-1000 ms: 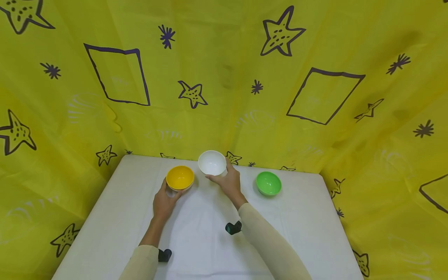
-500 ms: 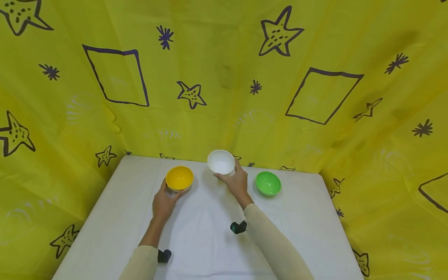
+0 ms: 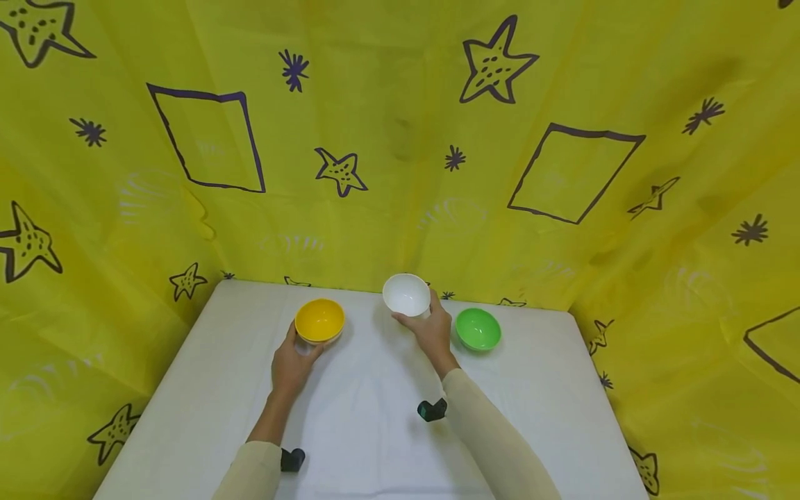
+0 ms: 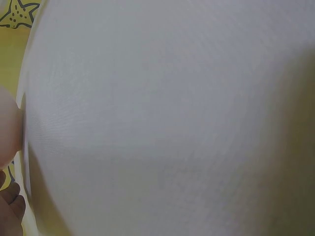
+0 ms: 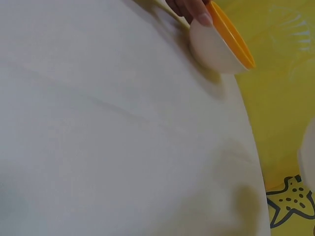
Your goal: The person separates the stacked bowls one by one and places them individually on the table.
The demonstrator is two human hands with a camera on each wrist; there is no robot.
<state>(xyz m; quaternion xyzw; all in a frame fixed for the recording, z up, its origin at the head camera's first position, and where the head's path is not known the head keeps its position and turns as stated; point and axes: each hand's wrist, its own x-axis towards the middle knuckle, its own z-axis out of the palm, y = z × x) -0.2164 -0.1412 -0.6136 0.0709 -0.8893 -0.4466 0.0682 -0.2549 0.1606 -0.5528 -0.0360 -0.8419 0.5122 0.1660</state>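
Observation:
In the head view my left hand (image 3: 292,364) holds a yellow bowl (image 3: 320,321) whose lower outside is white. Whether this is one bowl or two nested ones I cannot tell. Left fingertips (image 5: 204,18) grip its side in the right wrist view, where the orange rim faces the curtain. My right hand (image 3: 433,330) holds a white bowl (image 3: 406,294) by its right side, near the table's far edge. A sliver of this white bowl (image 5: 308,157) shows at the right wrist view's edge. Just right of that hand, a green bowl (image 3: 478,329) stands upright on the table, untouched.
A white cloth covers the table (image 3: 369,423). Yellow curtains (image 3: 387,139) printed with starfish and rectangles enclose its back and both sides. Dark wrist-worn devices show beside both forearms, low in the head view.
My right hand has moved the white bowl to the right, away from the yellow bowl and closer to the green one. The left hand and its bowl have stayed nearly still.

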